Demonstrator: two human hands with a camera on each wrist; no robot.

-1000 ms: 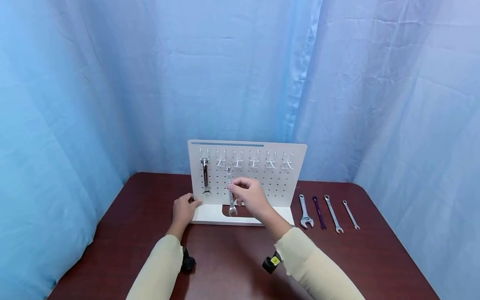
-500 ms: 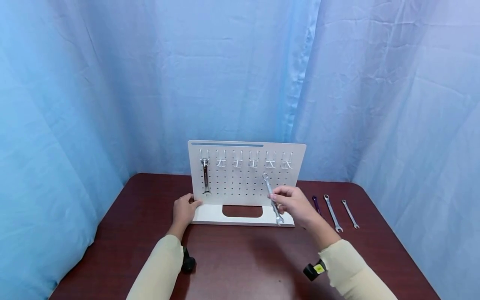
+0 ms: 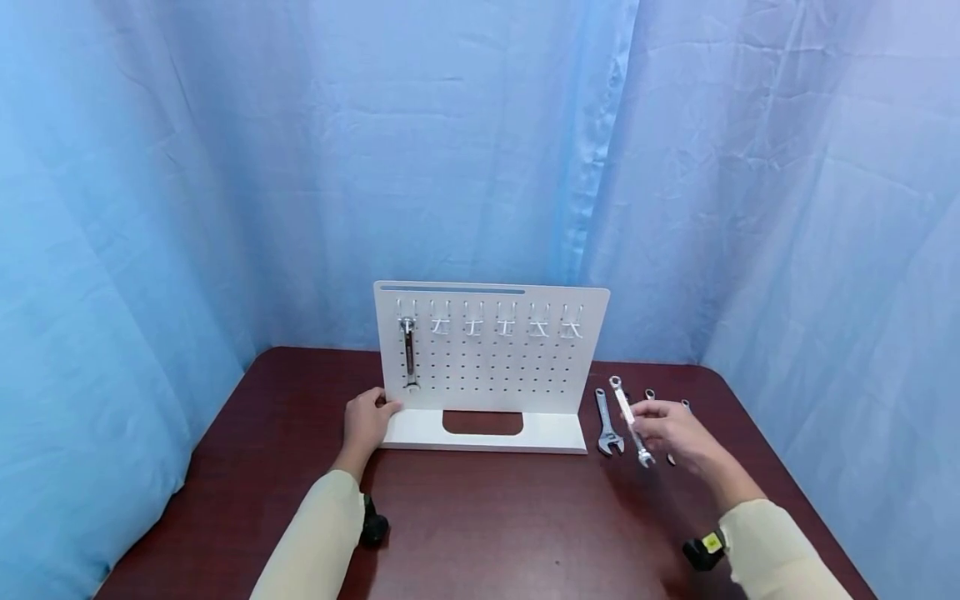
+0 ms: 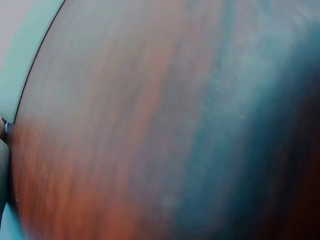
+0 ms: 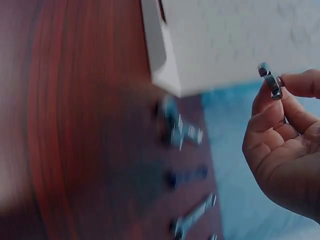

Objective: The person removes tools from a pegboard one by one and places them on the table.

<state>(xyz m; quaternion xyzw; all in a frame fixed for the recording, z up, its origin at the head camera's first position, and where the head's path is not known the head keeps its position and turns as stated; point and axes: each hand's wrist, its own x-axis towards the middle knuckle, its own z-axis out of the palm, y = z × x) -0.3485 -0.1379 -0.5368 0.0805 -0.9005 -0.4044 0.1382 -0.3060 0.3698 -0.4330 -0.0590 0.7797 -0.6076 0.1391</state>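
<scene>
My right hand [image 3: 675, 435] pinches a silver combination wrench [image 3: 624, 402] between thumb and fingers, ring end up and open end down, over the row of tools at the right. The right wrist view shows the open jaw end of that wrench [image 5: 270, 82] beyond my fingertips. My left hand [image 3: 367, 423] grips the lower left edge of the white pegboard [image 3: 480, 367], thumb in front. On the leftmost hook hangs a wrench with a dark handle [image 3: 409, 350]. Beside the board lies an adjustable wrench [image 3: 607, 427]; a purple wrench [image 5: 189, 176] is mostly hidden in the head view.
Two more silver wrenches lie at the right, partly covered by my hand, one of them a wrench [image 5: 197, 212] past the purple one. Several white hooks [image 3: 506, 321] line the upper board. Blue curtains [image 3: 480, 150] surround the dark red table [image 3: 480, 517].
My right hand has carried the silver wrench rightward and away from the pegboard, to above the tools on the table. My left hand stays at the board's edge.
</scene>
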